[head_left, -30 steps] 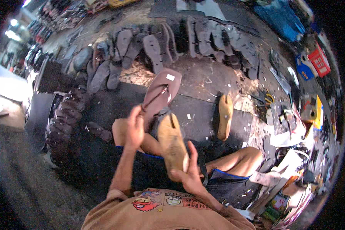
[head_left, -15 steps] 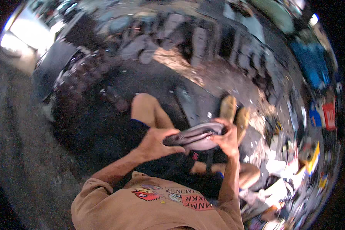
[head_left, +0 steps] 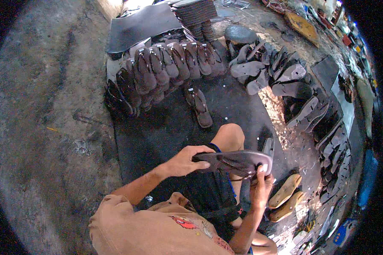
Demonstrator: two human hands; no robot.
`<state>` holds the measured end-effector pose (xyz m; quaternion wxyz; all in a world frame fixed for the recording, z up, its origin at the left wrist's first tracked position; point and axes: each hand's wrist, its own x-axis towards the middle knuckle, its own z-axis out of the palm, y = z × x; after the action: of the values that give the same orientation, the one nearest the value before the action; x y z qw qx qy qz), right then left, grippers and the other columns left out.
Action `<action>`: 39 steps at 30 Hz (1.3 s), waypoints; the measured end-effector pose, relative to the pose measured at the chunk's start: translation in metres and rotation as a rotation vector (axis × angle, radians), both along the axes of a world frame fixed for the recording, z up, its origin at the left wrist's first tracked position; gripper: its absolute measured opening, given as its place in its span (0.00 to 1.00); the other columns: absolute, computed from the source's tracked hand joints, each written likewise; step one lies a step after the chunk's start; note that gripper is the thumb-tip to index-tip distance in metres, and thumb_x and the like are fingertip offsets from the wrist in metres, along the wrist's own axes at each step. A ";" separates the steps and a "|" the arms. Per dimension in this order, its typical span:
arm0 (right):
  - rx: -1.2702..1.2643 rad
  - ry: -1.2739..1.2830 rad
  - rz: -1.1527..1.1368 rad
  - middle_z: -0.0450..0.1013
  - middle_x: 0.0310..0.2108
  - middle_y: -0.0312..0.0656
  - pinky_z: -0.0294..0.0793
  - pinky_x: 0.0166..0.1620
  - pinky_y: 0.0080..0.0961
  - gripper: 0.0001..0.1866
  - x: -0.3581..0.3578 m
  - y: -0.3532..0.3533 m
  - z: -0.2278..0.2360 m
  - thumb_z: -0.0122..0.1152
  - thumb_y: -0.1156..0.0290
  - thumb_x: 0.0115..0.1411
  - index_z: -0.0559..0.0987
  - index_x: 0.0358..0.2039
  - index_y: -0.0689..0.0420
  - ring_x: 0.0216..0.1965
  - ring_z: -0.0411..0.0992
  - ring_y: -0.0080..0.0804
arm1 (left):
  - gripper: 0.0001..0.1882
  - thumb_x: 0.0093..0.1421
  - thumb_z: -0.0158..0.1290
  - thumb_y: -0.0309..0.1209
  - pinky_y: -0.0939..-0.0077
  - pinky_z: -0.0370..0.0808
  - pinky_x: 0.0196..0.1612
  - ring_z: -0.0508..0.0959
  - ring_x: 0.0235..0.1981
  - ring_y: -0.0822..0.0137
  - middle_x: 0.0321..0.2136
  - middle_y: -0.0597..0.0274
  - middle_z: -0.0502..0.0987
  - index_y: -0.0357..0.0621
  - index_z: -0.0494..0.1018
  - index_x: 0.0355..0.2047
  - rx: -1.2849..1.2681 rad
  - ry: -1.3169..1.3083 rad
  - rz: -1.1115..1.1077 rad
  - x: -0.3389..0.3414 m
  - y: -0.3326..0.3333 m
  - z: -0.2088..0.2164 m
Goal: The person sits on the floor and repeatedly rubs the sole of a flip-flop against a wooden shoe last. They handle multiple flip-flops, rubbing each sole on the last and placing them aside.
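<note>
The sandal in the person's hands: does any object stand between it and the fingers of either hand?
Nothing visible does. The left hand grips one end of the sandal, and the right hand holds the other, near the white label.

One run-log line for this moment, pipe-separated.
left hand: grips sandal, one end | right hand: grips white-labelled end | nearby: two tan shoe forms

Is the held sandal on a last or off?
Off: no last shows in the sandal; two wooden lasts lie side by side, apart from it.
</note>
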<state>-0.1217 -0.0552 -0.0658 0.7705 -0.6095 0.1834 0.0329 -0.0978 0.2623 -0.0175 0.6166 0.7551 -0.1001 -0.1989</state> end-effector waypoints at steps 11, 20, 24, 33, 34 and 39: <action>-0.027 -0.213 0.017 0.76 0.55 0.44 0.74 0.58 0.29 0.36 0.005 0.016 0.014 0.71 0.65 0.68 0.67 0.72 0.60 0.52 0.76 0.33 | 0.21 0.62 0.63 0.26 0.66 0.77 0.58 0.81 0.51 0.63 0.48 0.60 0.81 0.38 0.76 0.56 0.014 -0.040 0.074 0.003 0.010 -0.020; -1.440 0.254 0.231 0.69 0.60 0.61 0.65 0.67 0.59 0.33 -0.023 -0.020 -0.049 0.77 0.63 0.58 0.71 0.58 0.62 0.64 0.66 0.65 | 0.25 0.68 0.59 0.26 0.46 0.87 0.54 0.77 0.57 0.52 0.57 0.50 0.73 0.40 0.65 0.63 -0.783 -0.314 1.467 0.137 0.282 -0.084; -1.162 -0.002 -0.096 0.77 0.53 0.64 0.79 0.54 0.46 0.28 -0.032 -0.077 -0.100 0.75 0.64 0.62 0.75 0.57 0.66 0.48 0.79 0.61 | 0.25 0.71 0.56 0.29 0.60 0.82 0.55 0.77 0.54 0.57 0.55 0.52 0.74 0.39 0.64 0.65 -0.211 -0.274 1.573 0.139 0.254 -0.106; 0.183 -0.303 -0.259 0.72 0.65 0.49 0.79 0.62 0.43 0.28 -0.072 -0.039 0.009 0.68 0.63 0.71 0.73 0.66 0.60 0.60 0.76 0.43 | 0.32 0.67 0.62 0.20 0.63 0.75 0.64 0.74 0.61 0.65 0.62 0.59 0.70 0.45 0.63 0.68 -0.683 -0.047 -0.031 0.040 -0.180 0.029; -0.107 -0.267 -0.262 0.74 0.63 0.49 0.77 0.64 0.41 0.26 -0.080 -0.049 -0.007 0.67 0.66 0.70 0.74 0.65 0.61 0.60 0.75 0.42 | 0.28 0.67 0.61 0.19 0.66 0.77 0.61 0.76 0.58 0.66 0.59 0.58 0.72 0.40 0.66 0.65 -0.696 -0.125 -0.018 0.032 -0.194 0.041; -0.360 -0.384 -0.623 0.78 0.51 0.41 0.75 0.60 0.29 0.15 -0.093 -0.066 0.060 0.65 0.75 0.69 0.78 0.55 0.62 0.54 0.75 0.28 | 0.12 0.65 0.62 0.18 0.61 0.80 0.57 0.84 0.52 0.54 0.48 0.47 0.83 0.31 0.77 0.49 -0.387 -0.621 -0.193 0.019 -0.229 0.055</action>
<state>-0.2152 -0.1213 -0.0057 0.6450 -0.6448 0.2151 -0.3492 -0.0785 0.0332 0.0373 0.6664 0.6362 -0.3888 0.0047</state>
